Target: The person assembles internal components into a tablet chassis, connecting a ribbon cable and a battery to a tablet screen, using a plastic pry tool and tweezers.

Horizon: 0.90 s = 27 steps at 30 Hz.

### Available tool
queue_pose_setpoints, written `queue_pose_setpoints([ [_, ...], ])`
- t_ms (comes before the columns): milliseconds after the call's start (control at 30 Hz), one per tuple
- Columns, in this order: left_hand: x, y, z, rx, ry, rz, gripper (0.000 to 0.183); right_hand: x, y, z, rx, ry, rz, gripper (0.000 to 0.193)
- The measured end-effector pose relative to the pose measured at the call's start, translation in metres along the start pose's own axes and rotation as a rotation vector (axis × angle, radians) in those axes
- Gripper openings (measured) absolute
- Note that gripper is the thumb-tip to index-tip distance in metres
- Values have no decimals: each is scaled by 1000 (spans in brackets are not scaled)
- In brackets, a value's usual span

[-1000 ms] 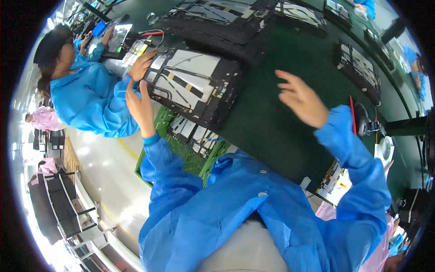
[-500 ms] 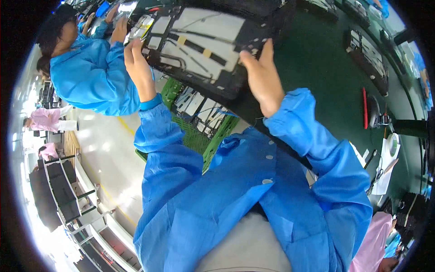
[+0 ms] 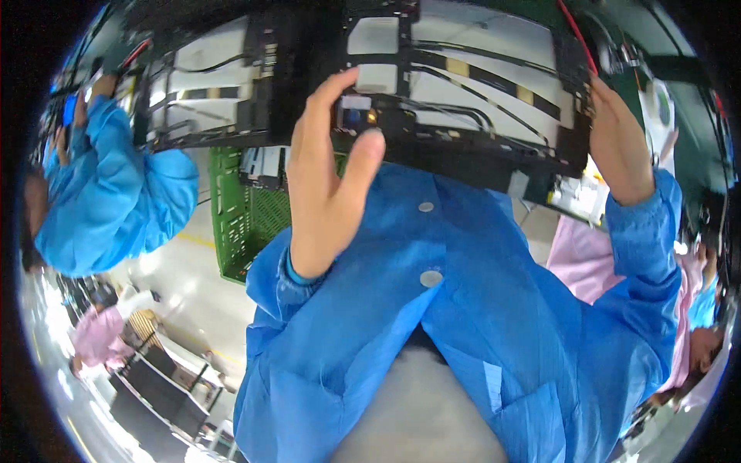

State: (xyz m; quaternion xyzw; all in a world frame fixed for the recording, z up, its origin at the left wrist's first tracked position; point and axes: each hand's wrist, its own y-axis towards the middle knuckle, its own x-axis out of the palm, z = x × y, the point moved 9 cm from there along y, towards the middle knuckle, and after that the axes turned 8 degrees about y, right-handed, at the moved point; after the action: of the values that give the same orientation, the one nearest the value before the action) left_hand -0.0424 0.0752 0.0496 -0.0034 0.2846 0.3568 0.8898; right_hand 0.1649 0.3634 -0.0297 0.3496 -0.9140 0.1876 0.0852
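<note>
In front of my chest is an opened flat electronic device point(image 3: 485, 38) with a black frame, silver-white panels and black cables marked by yellowish tape. My left hand point(image 3: 328, 174) is at its left end, thumb over the small circuit board point(image 3: 374, 116) and fingers at the edge. Around the device's right edge my right hand point(image 3: 621, 143) is closed, its fingertips partly hidden. A second, similar opened device point(image 3: 207, 96) lies to the left, apart from my hands.
A green plastic crate point(image 3: 231, 224) with similar parts inside stands low at the left. Beyond it a person in a blue smock point(image 3: 116, 185) works at the bench. A red strip point(image 3: 577, 35) lies at the far right. A person in pink point(image 3: 583, 258) is close on my right.
My view has turned, and the device has shifted right and nearer my chest, with both hands at its ends. The second device has come into view at the left.
</note>
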Motion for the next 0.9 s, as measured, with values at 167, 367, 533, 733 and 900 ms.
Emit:
queue_pose_setpoints([
  [167, 23, 29, -41, -18, 225, 21, 39, 21, -23, 28, 245, 220, 11, 49],
  [367, 99, 54, 38, 553, 790, -177, 27, 57, -42, -17, -255, -451, -142, 58],
  [533, 124, 68, 45, 555, 866, -232, 18, 122, -43, -22, -492, -968, -259, 67],
  [733, 115, 79, 67, 548, 697, -292, 25, 135, -37, -23, -627, -1225, -259, 59],
  [900, 44, 102, 51, 377, 261, 0, 37, 72, -50, -39, -578, -963, -184, 23],
])
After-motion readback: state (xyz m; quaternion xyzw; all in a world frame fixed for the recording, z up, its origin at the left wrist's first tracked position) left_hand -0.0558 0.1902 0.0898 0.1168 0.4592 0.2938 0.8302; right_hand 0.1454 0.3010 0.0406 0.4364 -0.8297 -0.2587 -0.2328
